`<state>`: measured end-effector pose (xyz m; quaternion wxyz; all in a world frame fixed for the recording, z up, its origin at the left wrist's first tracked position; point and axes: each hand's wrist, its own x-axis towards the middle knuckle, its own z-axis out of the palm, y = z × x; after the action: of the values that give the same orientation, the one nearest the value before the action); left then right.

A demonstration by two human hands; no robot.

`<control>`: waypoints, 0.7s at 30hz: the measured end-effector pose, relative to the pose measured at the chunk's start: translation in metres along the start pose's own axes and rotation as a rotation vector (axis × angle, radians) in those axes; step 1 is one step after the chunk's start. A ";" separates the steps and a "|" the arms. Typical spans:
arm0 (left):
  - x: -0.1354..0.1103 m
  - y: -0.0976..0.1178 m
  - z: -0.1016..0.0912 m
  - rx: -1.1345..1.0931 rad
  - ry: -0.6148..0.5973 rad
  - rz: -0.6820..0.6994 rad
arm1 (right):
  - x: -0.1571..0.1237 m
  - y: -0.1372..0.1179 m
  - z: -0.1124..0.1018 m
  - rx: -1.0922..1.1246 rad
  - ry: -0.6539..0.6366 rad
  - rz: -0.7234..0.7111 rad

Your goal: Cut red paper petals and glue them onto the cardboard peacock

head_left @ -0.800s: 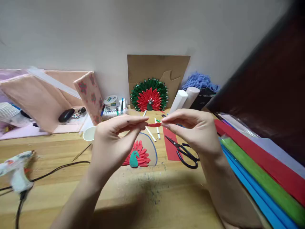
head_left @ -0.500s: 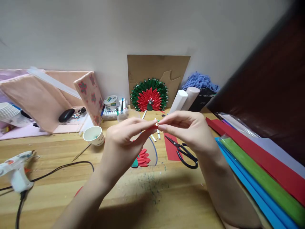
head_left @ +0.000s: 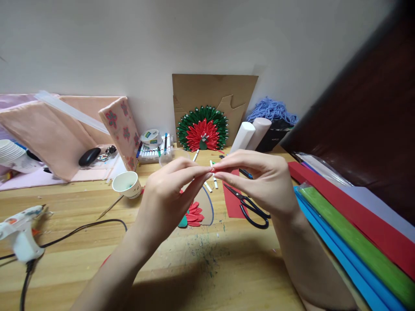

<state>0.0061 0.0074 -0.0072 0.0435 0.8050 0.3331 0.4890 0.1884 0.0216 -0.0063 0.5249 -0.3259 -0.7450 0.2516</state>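
My left hand (head_left: 175,183) and my right hand (head_left: 259,179) meet fingertip to fingertip above the table. Between them they pinch a small red paper piece (head_left: 213,169), mostly covered by the fingers. Below and behind my left hand lies a cardboard piece (head_left: 206,205) with a blue-edged curve, bearing red paper petals (head_left: 195,216) and a bit of green. Black-handled scissors (head_left: 251,207) rest partly on a red paper sheet (head_left: 231,203), just under my right hand.
A glue gun (head_left: 24,233) with its cord lies at left, near a paper cup (head_left: 126,184) and a thin stick. A red-and-green peacock picture (head_left: 203,129) leans on the wall. Markers (head_left: 155,151) sit behind; coloured paper sheets (head_left: 350,229) are stacked at right.
The fingertips of my right hand have shifted slightly along the red paper piece, and the hand sits a little further right. My left hand still pinches, nearly in place.
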 end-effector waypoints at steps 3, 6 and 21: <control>0.000 0.002 -0.002 -0.006 -0.016 -0.027 | -0.001 0.000 -0.002 -0.112 -0.008 -0.169; 0.001 0.003 -0.002 -0.027 -0.036 -0.042 | -0.002 -0.001 -0.002 -0.191 -0.012 -0.218; 0.002 0.005 -0.008 -0.370 -0.243 -0.431 | 0.001 -0.003 0.000 -0.312 -0.023 -0.408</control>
<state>0.0029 0.0025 0.0003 0.3314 0.7468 0.3937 0.4212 0.1874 0.0211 -0.0036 0.4995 -0.2429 -0.8312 0.0261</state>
